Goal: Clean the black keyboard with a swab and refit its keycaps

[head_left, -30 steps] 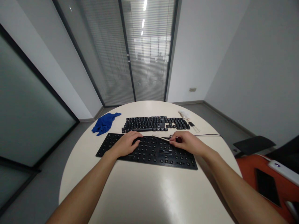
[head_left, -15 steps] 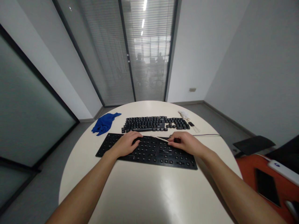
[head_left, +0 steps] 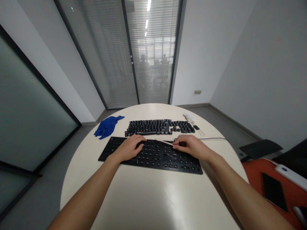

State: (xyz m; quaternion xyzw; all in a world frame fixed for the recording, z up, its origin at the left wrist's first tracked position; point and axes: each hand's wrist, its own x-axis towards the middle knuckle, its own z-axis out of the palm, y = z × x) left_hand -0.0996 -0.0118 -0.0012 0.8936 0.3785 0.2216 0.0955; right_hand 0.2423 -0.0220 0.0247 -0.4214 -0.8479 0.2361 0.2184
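Observation:
A black keyboard base (head_left: 157, 159) without its keycaps lies slightly tilted across the table, rows of switch posts exposed. My left hand (head_left: 129, 147) rests on its left-middle part, fingers stretched toward the far edge and thumb apart. Over the right half, my right hand (head_left: 188, 146) pinches a thin, pale cotton swab (head_left: 165, 142) between thumb and fingers. The swab points left, its tip close to the base's far rows; whether it touches is too small to tell. Beyond the base, the removed black keycaps (head_left: 150, 125) are laid out in keyboard order.
A crumpled blue cloth (head_left: 107, 127) lies at the left of the round table (head_left: 134, 198). At the back right are a bag of swabs (head_left: 189, 118) and a small black piece (head_left: 196, 127). A cable (head_left: 213, 138) runs right. An orange chair (head_left: 256, 179) holds a phone (head_left: 274, 191).
My right hand and the cotton swab have shifted very slightly. My left hand and the keyboard base look unmoved.

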